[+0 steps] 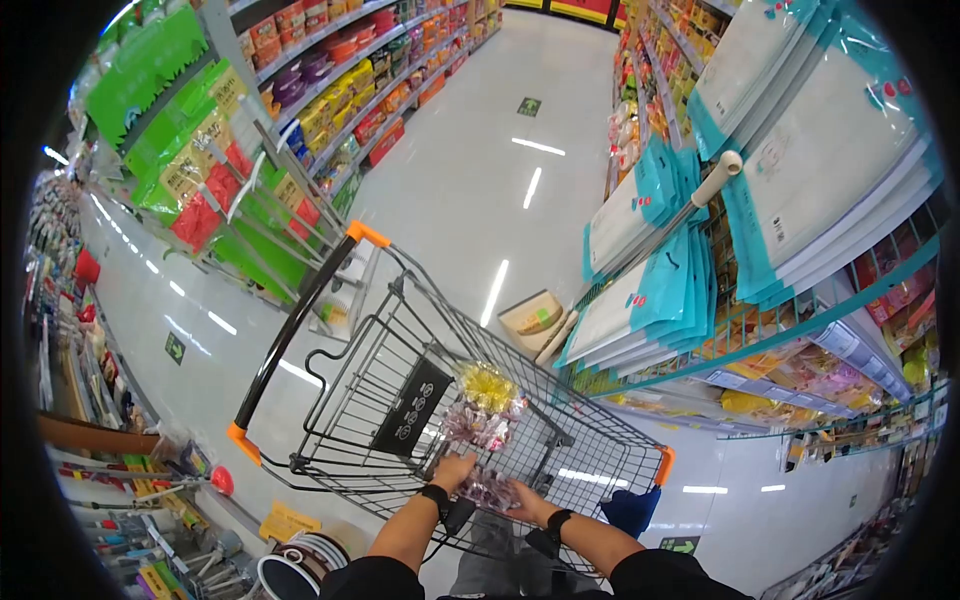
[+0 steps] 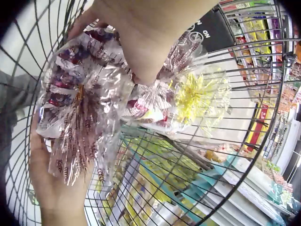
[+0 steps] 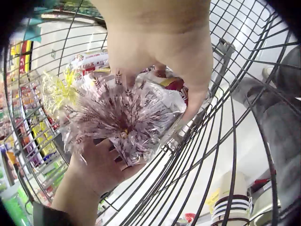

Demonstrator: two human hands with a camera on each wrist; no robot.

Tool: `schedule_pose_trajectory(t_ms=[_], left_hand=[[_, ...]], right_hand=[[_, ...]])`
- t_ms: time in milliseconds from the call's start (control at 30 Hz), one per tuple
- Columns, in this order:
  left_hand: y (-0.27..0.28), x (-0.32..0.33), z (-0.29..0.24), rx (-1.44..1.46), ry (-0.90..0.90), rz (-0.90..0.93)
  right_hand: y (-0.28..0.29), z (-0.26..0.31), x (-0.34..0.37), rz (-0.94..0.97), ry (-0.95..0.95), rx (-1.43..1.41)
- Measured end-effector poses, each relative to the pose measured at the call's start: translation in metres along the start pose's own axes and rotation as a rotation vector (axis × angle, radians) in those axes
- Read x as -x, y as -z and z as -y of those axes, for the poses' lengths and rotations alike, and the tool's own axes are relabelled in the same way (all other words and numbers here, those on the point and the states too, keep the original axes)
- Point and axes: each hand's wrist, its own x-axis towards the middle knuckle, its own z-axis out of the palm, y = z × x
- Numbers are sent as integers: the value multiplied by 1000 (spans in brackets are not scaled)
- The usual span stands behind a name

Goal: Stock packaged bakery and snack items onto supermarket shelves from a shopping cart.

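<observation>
Inside the wire shopping cart [image 1: 590,452], both hands hold a clear cellophane package [image 1: 487,490] with a brownish-purple frilled top and dark wrapped items. The left hand [image 1: 455,472] grips one end; in the left wrist view this hand [image 2: 146,33] comes from above with its fingers over the wrap [image 2: 80,108]. At the other end the right hand [image 1: 528,503] has its fingers round the side, and in the right wrist view this hand [image 3: 160,52] covers part of the package [image 3: 127,117]. Beside it lie another frilled package [image 1: 480,428] and one with a yellow top [image 1: 487,388].
White-and-turquoise packs [image 1: 650,290] hang on a rack at the cart's right. A green display stand [image 1: 250,230] is at the left, buckets [image 1: 300,568] at lower left. A beige dustpan-like item [image 1: 532,318] is beyond the cart. An aisle floor [image 1: 500,130] runs between stocked shelves.
</observation>
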Motion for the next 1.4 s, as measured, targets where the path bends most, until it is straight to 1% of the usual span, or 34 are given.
schedule_pose_trajectory(t_ms=[67,100,133,167,233,300,333,400,433,467,500,567,600,633,667,700,733,767,800,833,867,900,933,967,1033,1100,1133,1167,1200,1233,1267,1300,1367,1400], left_hand=[[-5,6,0,82,-40,32],[-7,18,-3,120,-64,35],[-17,15,0,72,-73,39],[-25,23,-2,103,-92,7],[-33,37,0,-35,-195,-53],[-33,61,-2,-52,-198,-94],[-27,75,-9,-53,-205,-70],[-17,97,-18,11,-219,-107],[-17,108,-15,44,-216,-128],[-20,105,-13,39,-183,-161],[-19,118,-18,58,-213,-194],[-9,161,-28,86,-246,-268],[-8,181,-32,152,-307,-327],[-12,204,-33,208,-365,-375],[-16,228,-35,143,-358,-521],[-23,252,-42,77,-358,-659],[-28,286,-52,28,-347,-748],[-31,326,-67,-13,-341,-838],[-31,375,-85,3,-377,-912],[-32,428,-99,22,-412,-990],[-31,481,-108,162,-526,-1031],[-34,523,-112,306,-647,-1071],[-40,546,-110,641,-997,-1056],[-47,562,-110,976,-1346,-997],[-61,585,-132,356,-1265,-1451],[-94,572,-158,496,-1559,-1250],[-108,562,-160,140,-1468,-1359],[-122,553,-162,-202,-1394,-1465],[-145,570,-178,-286,-1215,-1486],[-155,568,-188,-92,-1301,-1446],[-164,564,-197,106,-1375,-1390],[-174,558,-203,306,-1434,-1318],[-192,546,-208,699,-1502,-1132],[-200,541,-206,890,-1510,-1022]], right_hand=[[-16,42,24,-138,-244,-331],[-22,55,35,-191,-298,-409],[-25,65,45,-226,-323,-418],[-29,76,55,-255,-341,-422],[-40,99,76,-283,-370,-418],[-52,117,98,-264,-379,-398],[-42,114,94,-242,-354,-355],[-30,104,90,-191,-310,-277],[-40,114,102,-239,-300,-228],[-49,128,113,-285,-285,-173],[-57,137,125,-326,-269,-117],[-20,102,83,-63,-210,-166],[1,79,57,72,-185,-193],[-23,117,115,132,-147,-181],[-55,164,184,190,-108,-170],[-64,189,227,239,-46,-91],[-73,213,270,283,21,-14],[-66,225,288,356,71,75],[-59,235,304,428,124,172],[-60,247,343,389,252,201],[-64,264,396,349,386,237],[-59,284,452,405,484,280],[-51,299,503,459,580,321],[-45,303,540,374,815,454],[-35,304,589,184,1273,698],[-27,305,594,44,1548,919],[-22,303,592,-39,1684,1022],[-14,299,589,10,1683,963],[-6,295,584,55,1688,906],[3,292,582,99,1693,857],[12,285,581,75,1686,848],[18,278,579,36,1633,824],[28,262,574,-42,1506,766],[34,257,573,-44,1487,776]])
